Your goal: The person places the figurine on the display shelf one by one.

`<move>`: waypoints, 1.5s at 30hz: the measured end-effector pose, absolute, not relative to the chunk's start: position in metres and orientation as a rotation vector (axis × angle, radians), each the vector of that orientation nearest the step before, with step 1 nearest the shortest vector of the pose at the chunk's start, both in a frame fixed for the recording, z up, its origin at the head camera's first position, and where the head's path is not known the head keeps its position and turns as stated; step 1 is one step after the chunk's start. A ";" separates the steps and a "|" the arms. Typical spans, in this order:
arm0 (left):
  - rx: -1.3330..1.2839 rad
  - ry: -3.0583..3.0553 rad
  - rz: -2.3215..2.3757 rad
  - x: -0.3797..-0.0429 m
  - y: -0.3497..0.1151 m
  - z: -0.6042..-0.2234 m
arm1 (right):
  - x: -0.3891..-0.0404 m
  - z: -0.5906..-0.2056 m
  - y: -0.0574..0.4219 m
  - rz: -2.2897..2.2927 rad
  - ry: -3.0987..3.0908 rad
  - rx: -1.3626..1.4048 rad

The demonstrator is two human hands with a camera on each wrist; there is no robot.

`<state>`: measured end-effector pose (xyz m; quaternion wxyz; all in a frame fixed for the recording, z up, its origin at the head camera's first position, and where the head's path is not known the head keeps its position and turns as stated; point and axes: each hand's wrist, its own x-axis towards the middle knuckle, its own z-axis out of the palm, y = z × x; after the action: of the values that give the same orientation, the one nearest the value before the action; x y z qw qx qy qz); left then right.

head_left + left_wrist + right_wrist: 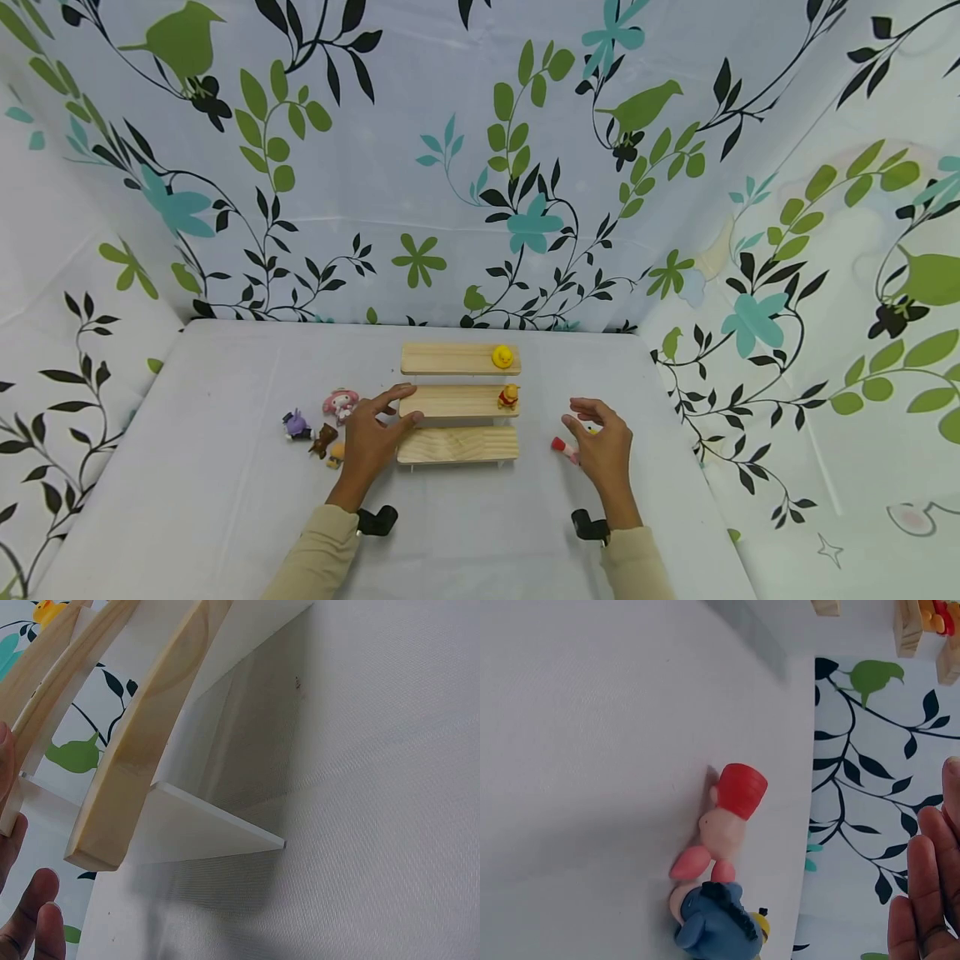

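Observation:
My left hand (372, 435) grips the left end of the middle board of a three-step wooden shelf (450, 402), thumb at its front edge and a finger at its back. In the left wrist view, fingertips (6, 761) overlap that board. My right hand (607, 446) hovers, fingers parted and holding nothing, over small toys right of the shelf. Below it lie a pink figure with a red end (724, 825) and a blue donkey figure (718, 922), a bit of yellow behind. A yellow duck figure (502, 357) sits on the back board, a bear figure in red (508, 396) on the middle one.
Left of the shelf lie several figures: a pink-hooded one (341, 403), a purple one (297, 423), a brown one (323, 440) and an orange one (335, 455). Clear supports (217, 825) carry the boards. A patterned cloth (465, 167) hangs behind the white table (247, 517).

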<state>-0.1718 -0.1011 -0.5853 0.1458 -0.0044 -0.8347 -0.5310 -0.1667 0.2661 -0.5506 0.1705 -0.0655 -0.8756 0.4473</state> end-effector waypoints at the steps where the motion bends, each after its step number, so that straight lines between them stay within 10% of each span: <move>1: -0.016 -2.403 -1.529 -0.172 -0.101 -0.585 | -0.166 -0.551 0.268 1.267 -2.489 -0.193; 45: -0.020 -2.408 -1.528 -0.171 -0.101 -0.582 | -0.159 -0.586 0.319 1.093 -2.710 -0.530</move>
<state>-0.1707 -0.1009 -0.5816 0.1444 -0.0068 -0.8354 -0.5302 -0.1588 0.3195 -0.5860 0.0858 -0.1777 -0.9092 0.3665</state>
